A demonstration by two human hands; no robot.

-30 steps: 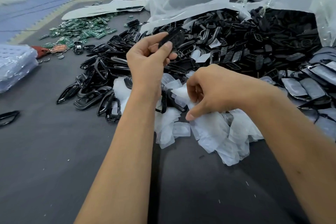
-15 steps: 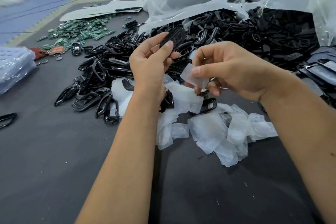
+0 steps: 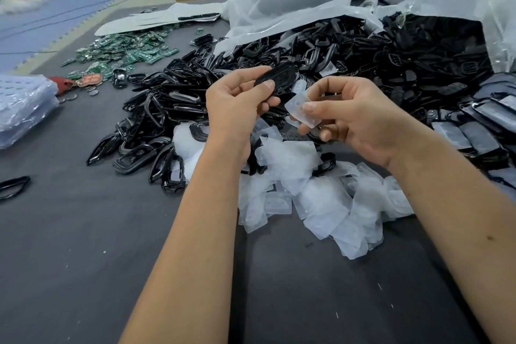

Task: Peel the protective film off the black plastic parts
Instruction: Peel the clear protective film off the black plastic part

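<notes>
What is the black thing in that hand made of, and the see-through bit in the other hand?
The black part in the left hand looks like hard, slightly glossy plastic, since it keeps its shape. The film pinched by the right hand seems thin, cloudy, bendy plastic.

Right hand (image 3: 360,117): rose from the heap of peeled films (image 3: 321,198) on the surface, where it had been pressing down, to just beside the left hand (image 3: 237,103); came up pinching one clear film piece (image 3: 300,109), brought close to the black part (image 3: 276,78)
</notes>
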